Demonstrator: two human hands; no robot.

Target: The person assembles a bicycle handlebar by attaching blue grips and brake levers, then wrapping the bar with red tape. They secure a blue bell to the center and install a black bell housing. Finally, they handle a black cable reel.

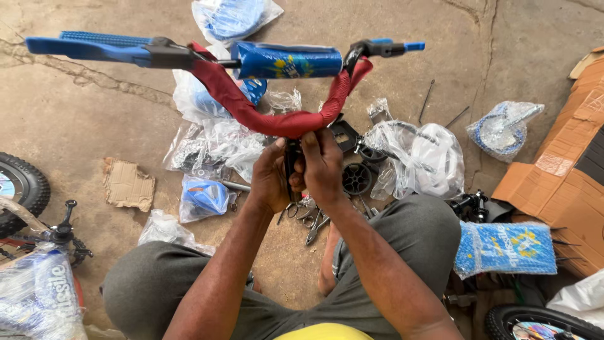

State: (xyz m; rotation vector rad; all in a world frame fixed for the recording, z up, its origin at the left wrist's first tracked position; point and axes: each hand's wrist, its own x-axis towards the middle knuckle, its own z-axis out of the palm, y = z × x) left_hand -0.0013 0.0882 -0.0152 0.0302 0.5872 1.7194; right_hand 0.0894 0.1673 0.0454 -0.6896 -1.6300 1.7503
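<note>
A child's bike handlebar [251, 110] is held upright in front of me. Its curved bar is wrapped in red, with a blue padded crossbar, blue grips and brake levers at both ends. My left hand [272, 179] and my right hand [324, 167] both clasp the black stem [292, 160] under the bar's middle, fingers closed around it. Below my hands, pliers and scissors [309, 217] lie on the concrete floor between my knees.
Several clear plastic bags of bike parts [214, 148] lie on the floor ahead. A black small wheel [357, 179] sits right of my hands. A cardboard box [566, 182] stands at right, a blue pad [503, 249] beside it. A bike wheel [19, 189] is at left.
</note>
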